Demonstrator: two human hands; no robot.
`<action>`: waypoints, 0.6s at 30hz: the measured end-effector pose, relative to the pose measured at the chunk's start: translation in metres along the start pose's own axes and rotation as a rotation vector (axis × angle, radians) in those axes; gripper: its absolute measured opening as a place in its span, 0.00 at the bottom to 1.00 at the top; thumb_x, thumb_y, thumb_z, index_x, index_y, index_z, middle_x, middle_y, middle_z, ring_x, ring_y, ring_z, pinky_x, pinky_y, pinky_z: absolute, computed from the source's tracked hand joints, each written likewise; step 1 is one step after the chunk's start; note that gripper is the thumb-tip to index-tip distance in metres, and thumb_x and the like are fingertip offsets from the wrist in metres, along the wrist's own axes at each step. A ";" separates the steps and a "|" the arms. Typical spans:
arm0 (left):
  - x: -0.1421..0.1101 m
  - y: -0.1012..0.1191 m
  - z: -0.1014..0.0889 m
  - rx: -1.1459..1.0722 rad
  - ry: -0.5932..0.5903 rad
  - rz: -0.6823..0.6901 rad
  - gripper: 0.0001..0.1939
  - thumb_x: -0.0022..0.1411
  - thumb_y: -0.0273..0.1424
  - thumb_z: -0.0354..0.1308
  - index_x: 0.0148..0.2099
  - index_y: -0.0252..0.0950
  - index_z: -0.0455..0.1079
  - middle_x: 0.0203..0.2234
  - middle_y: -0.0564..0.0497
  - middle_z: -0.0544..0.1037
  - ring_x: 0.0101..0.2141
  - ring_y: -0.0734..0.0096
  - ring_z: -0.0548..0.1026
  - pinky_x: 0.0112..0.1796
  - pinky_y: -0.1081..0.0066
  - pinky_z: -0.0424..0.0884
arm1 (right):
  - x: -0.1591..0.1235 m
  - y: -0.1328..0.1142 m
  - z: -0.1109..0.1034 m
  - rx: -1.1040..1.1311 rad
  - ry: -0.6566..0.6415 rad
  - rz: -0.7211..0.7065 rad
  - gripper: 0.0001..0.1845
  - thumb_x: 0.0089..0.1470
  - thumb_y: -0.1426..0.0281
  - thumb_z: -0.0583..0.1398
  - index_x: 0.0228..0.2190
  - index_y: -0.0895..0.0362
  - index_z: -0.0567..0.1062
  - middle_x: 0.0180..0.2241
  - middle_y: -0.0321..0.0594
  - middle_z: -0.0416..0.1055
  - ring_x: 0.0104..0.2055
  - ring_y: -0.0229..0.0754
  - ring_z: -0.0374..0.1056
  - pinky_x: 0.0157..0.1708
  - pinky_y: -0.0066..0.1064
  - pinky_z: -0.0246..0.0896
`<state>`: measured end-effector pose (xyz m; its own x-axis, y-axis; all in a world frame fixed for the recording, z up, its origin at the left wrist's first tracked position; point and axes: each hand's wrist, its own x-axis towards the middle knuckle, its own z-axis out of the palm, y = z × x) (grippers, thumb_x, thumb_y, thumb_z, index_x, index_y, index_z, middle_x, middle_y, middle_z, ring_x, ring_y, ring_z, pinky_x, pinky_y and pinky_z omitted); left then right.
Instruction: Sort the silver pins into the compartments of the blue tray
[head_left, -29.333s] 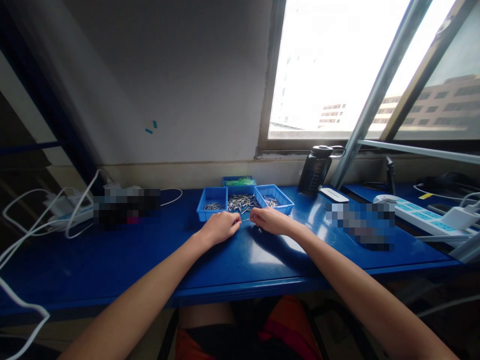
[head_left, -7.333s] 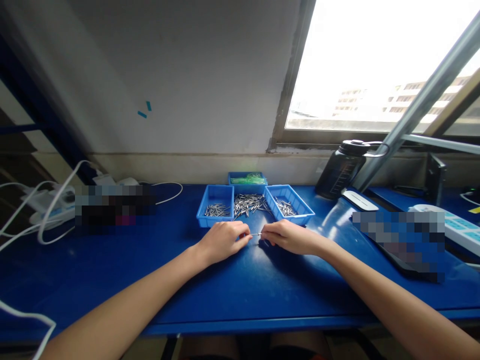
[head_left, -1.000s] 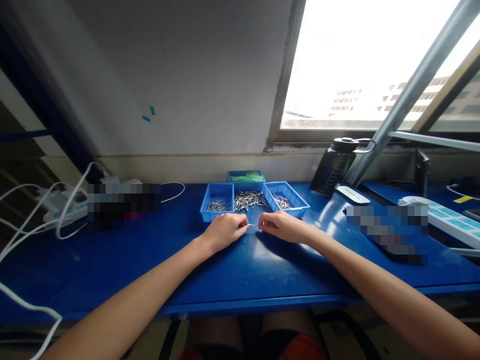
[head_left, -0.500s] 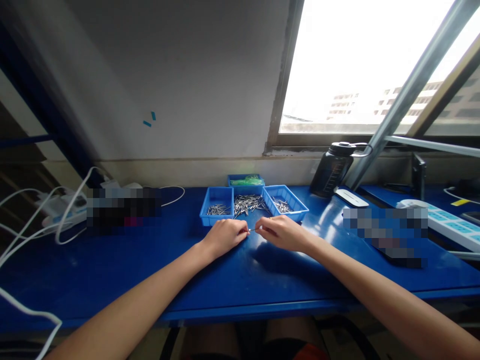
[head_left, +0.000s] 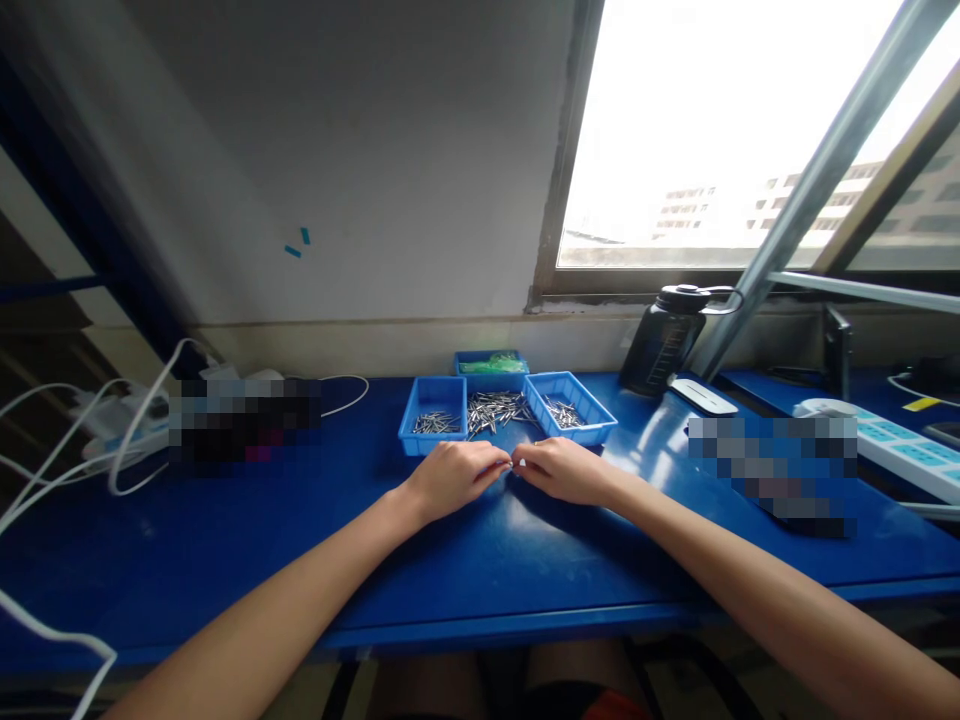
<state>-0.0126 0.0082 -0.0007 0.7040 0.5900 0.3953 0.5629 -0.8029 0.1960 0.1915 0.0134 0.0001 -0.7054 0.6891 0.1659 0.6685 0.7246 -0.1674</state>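
Note:
My left hand (head_left: 459, 474) and my right hand (head_left: 564, 469) meet over the table in front of the bins, both closed in a pinch with fingertips almost touching. Between them shows a small bright bit of a thin metal pin (head_left: 512, 464); the fingers hide most of it. Just beyond lies a loose pile of slim silver metal pins (head_left: 496, 408). A blue bin (head_left: 409, 437) on the left and another blue bin (head_left: 598, 434) on the right hold similar pieces.
Behind the pile, a blue bin (head_left: 491, 380) holds green plastic bags (head_left: 491, 365). A black bottle (head_left: 661, 345) stands back right near a white flat device (head_left: 703, 396) and a power strip (head_left: 907, 455). White cables (head_left: 142, 430) run along the left. Two areas are blurred out.
My hands have come together. The thin dark shaft that showed between the fingertips is now almost covered. My left fingers have shifted right; the bins and pile stay put.

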 end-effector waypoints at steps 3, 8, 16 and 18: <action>-0.001 0.001 0.000 0.030 -0.011 0.027 0.14 0.62 0.34 0.43 0.42 0.38 0.68 0.32 0.51 0.75 0.33 0.73 0.73 0.35 0.75 0.66 | 0.000 -0.001 0.000 -0.004 -0.005 -0.007 0.11 0.55 0.68 0.49 0.33 0.57 0.69 0.26 0.38 0.70 0.25 0.35 0.64 0.25 0.24 0.50; 0.000 0.003 -0.004 0.067 0.011 -0.069 0.13 0.61 0.34 0.45 0.40 0.38 0.69 0.29 0.52 0.75 0.31 0.72 0.73 0.33 0.75 0.65 | -0.001 0.000 -0.002 0.010 0.018 -0.003 0.10 0.54 0.69 0.49 0.33 0.56 0.69 0.26 0.38 0.71 0.26 0.35 0.65 0.26 0.24 0.51; 0.000 0.001 -0.006 0.131 -0.128 -0.258 0.13 0.60 0.36 0.45 0.38 0.40 0.70 0.26 0.51 0.75 0.29 0.69 0.73 0.30 0.74 0.64 | -0.003 -0.001 -0.007 0.022 0.201 0.004 0.09 0.53 0.71 0.49 0.33 0.56 0.69 0.19 0.34 0.68 0.20 0.33 0.62 0.23 0.23 0.50; 0.000 0.002 -0.002 0.124 -0.168 -0.245 0.13 0.60 0.36 0.45 0.37 0.40 0.70 0.26 0.51 0.76 0.29 0.68 0.73 0.31 0.74 0.64 | -0.003 -0.003 -0.006 0.018 0.222 -0.024 0.09 0.53 0.71 0.50 0.33 0.56 0.69 0.19 0.34 0.67 0.20 0.32 0.61 0.23 0.23 0.50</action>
<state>-0.0126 0.0059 0.0018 0.5964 0.7789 0.1942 0.7661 -0.6245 0.1518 0.1928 0.0091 0.0056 -0.6502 0.6579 0.3799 0.6467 0.7418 -0.1777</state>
